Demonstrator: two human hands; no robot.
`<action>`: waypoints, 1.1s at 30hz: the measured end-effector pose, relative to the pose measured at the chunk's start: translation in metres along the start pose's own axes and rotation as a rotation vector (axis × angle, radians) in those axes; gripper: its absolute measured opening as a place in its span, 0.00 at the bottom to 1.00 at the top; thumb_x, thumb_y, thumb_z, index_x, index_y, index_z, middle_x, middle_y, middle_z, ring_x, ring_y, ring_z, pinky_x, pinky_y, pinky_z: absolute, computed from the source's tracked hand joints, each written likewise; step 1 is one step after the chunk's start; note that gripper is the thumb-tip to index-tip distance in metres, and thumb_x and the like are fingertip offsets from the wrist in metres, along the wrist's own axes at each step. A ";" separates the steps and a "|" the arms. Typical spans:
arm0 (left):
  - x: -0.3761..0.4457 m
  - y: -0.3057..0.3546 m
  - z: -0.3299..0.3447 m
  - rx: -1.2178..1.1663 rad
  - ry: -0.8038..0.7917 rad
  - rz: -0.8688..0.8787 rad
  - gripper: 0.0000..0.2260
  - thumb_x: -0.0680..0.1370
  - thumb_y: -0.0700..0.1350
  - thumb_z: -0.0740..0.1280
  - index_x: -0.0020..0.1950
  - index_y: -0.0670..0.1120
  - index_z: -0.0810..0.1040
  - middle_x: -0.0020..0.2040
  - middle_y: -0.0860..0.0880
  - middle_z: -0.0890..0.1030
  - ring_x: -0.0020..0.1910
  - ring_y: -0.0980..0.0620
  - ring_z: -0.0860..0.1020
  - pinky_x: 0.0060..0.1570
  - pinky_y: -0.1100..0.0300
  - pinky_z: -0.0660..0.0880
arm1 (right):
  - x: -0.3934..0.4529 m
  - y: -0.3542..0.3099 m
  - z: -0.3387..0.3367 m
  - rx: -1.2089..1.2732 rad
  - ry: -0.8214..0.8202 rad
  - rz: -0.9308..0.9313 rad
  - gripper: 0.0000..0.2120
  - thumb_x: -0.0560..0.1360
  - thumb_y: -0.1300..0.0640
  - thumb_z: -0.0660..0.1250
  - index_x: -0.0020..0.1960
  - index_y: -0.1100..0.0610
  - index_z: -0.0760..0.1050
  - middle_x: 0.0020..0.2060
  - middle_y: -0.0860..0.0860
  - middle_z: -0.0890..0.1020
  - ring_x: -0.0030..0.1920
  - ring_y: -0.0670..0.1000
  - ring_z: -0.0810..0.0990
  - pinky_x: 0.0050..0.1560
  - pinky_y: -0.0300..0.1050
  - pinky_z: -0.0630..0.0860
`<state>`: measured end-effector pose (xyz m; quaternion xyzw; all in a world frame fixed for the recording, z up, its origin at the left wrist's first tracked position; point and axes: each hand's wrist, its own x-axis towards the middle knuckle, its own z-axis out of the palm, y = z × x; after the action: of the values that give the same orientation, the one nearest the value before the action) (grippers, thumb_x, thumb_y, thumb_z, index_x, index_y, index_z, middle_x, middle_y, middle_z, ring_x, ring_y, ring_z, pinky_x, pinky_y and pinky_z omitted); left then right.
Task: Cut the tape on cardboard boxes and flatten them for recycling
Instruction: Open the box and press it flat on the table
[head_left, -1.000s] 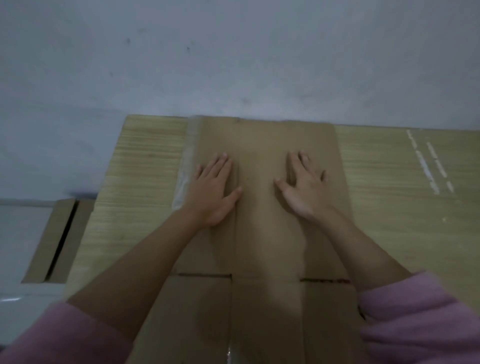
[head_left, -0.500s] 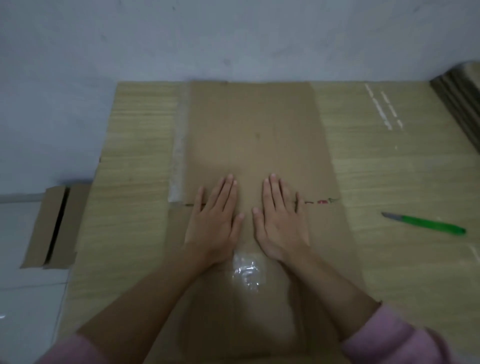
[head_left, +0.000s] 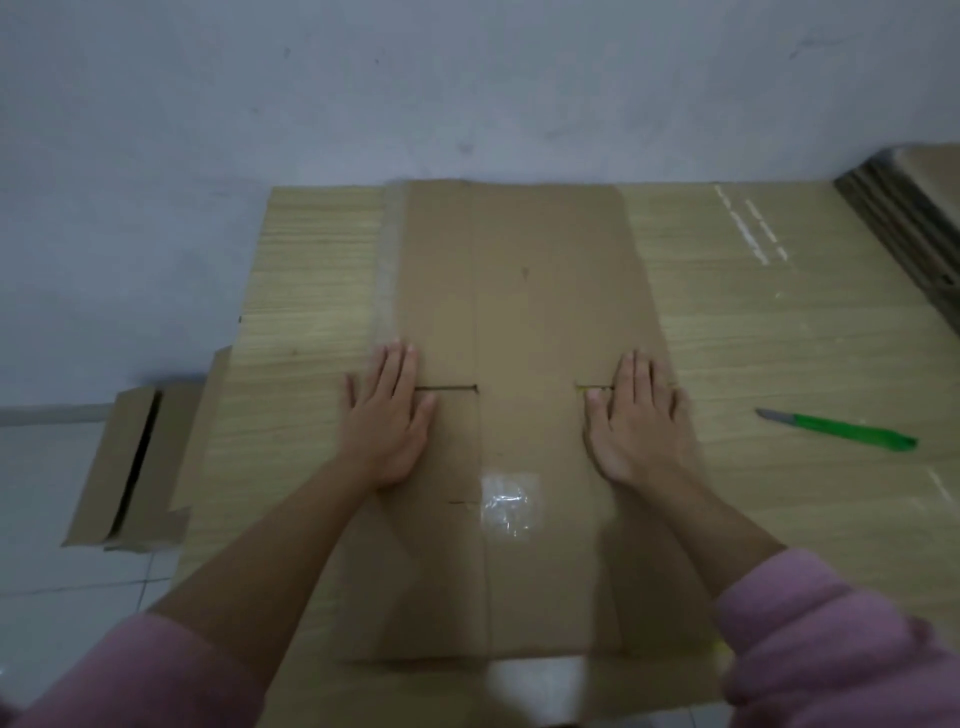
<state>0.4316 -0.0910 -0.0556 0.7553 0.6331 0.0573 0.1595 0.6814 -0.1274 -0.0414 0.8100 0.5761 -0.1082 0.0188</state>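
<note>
Pressing flat with open palms, left hand (head_left: 387, 415) and right hand (head_left: 641, 421) hold the nearly flattened cardboard box (head_left: 519, 322) mid-worktop (head_left: 779, 338), against its far edge; another box (head_left: 124, 467) probably awaits.

A plain grey-white wall (head_left: 467, 88) stood beyond the hands. The wooden tabletop (head_left: 769, 332) reached it. White floor tiles (head_left: 47, 613) lay left of the left hand, in dim light.

Our two bare forearms, our left hand (head_left: 387, 418) and right hand (head_left: 640, 418) without rings, watch or gloves, our soft pink fleecy sleeves (head_left: 836, 644) pushed up toward the elbows, thick bunched cuffs, plain fabric with no markings we can see
</note>
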 end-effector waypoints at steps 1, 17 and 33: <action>-0.002 -0.001 -0.001 -0.070 0.046 -0.012 0.32 0.76 0.59 0.44 0.78 0.48 0.47 0.78 0.51 0.47 0.76 0.55 0.44 0.72 0.51 0.42 | 0.001 0.001 -0.002 0.001 0.017 -0.011 0.30 0.81 0.43 0.44 0.78 0.58 0.43 0.77 0.52 0.44 0.76 0.52 0.42 0.74 0.54 0.43; -0.015 -0.011 -0.043 -0.831 0.200 -0.340 0.17 0.77 0.42 0.67 0.63 0.41 0.66 0.54 0.45 0.75 0.52 0.45 0.75 0.50 0.57 0.69 | -0.013 0.011 -0.033 0.613 0.073 0.426 0.37 0.69 0.39 0.70 0.65 0.64 0.64 0.64 0.63 0.67 0.63 0.64 0.71 0.61 0.51 0.67; 0.011 0.176 -0.110 -0.719 0.288 0.112 0.15 0.78 0.35 0.60 0.65 0.39 0.68 0.52 0.44 0.78 0.46 0.49 0.73 0.38 0.67 0.61 | -0.037 0.137 -0.144 0.497 0.613 0.393 0.22 0.77 0.55 0.63 0.69 0.62 0.66 0.61 0.64 0.75 0.61 0.63 0.73 0.58 0.52 0.68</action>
<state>0.5669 -0.0876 0.1018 0.6688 0.5463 0.3895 0.3201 0.8200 -0.1856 0.0938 0.8787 0.3465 0.0075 -0.3283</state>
